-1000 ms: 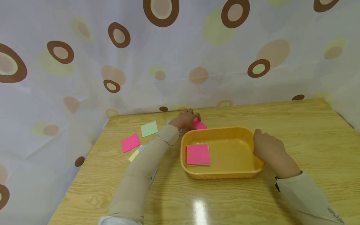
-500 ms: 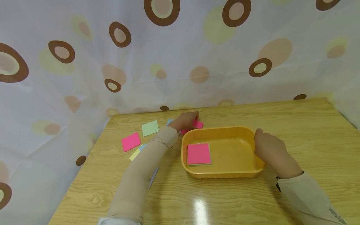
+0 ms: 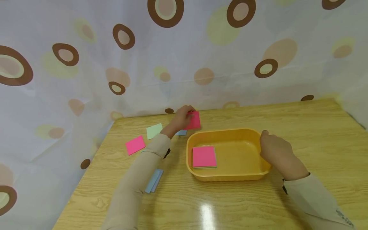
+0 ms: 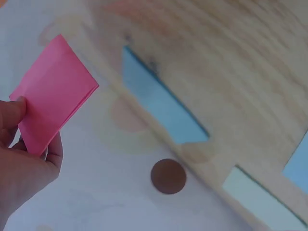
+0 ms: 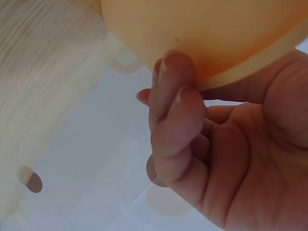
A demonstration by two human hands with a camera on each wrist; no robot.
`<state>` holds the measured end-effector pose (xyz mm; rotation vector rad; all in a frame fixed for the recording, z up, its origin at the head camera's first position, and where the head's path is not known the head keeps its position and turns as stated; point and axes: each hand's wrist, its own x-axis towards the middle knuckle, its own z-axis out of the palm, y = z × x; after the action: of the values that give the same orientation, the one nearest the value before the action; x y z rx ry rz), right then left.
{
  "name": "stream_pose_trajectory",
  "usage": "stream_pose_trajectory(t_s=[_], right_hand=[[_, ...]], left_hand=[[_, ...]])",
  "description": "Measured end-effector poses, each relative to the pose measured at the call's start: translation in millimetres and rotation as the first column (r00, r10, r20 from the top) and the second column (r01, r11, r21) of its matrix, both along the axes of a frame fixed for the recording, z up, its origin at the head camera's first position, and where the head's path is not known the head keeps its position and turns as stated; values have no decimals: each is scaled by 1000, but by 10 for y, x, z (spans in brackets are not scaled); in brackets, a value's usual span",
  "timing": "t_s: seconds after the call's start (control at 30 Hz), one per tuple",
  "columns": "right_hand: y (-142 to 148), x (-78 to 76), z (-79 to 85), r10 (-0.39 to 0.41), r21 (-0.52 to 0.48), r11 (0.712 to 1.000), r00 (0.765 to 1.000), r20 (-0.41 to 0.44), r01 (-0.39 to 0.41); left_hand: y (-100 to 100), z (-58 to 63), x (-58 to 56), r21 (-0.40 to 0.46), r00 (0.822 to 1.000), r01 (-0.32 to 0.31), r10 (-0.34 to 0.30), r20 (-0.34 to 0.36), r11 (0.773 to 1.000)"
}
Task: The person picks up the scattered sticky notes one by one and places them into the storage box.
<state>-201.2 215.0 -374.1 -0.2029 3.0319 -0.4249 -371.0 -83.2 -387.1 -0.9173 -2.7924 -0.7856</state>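
Observation:
My left hand [image 3: 181,118] pinches pink sticky notes [image 3: 195,120] between thumb and fingers, behind the tray's far left corner. In the left wrist view the pink notes [image 4: 55,91] stand tilted, with more than one layer showing at the edge. On the table close by lies a blue note [image 3: 181,132]. My right hand [image 3: 276,155] grips the right end of an orange plastic tray [image 3: 227,178], its fingers curled at the rim in the right wrist view. A square stack of notes with pink on top [image 3: 203,156] sits in the tray's left part.
Left of the tray lie a pale green note [image 3: 154,131], a pink note [image 3: 135,145] and overlapping blue papers [image 3: 154,181] beside the left forearm. A patterned curtain [image 3: 172,64] hangs along the table's back edge and left side.
My left hand has gripped the pink notes and drawn them back and left, up from beside the tray. The forearm shifted left, baring blue papers and covering a yellow one. The right hand stays put.

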Motion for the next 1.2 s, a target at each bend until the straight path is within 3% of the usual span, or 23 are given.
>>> stream_pose_trajectory(t_s=[0.2, 0.3, 0.4, 0.6, 0.9, 1.07, 1.2], right_hand=[[0, 6, 20, -1, 1, 1000, 1000, 17, 1], [3, 10, 28, 0, -4, 1000, 1000, 11, 0], [11, 17, 31, -1, -10, 1000, 1000, 14, 1], [5, 14, 23, 3, -16, 1000, 1000, 9, -3], [-9, 12, 16, 18, -24, 1000, 1000, 14, -18], [-19, 21, 19, 25, -15, 1000, 1000, -13, -25], [-19, 24, 20, 24, -14, 1000, 999, -22, -24]], left_hand=[[-15, 289, 218, 118, 998, -41, 47, -47, 992], [25, 411, 360, 180, 1000, -26, 28, -5, 983], [86, 468, 502, 157, 996, 25, -38, 82, 987], [176, 384, 671, -17, 956, 166, -157, 250, 986], [213, 214, 776, -92, 895, 225, -168, 413, 970], [237, 163, 808, -140, 888, 231, -150, 434, 963], [284, 141, 845, -204, 904, 208, -109, 414, 957]])
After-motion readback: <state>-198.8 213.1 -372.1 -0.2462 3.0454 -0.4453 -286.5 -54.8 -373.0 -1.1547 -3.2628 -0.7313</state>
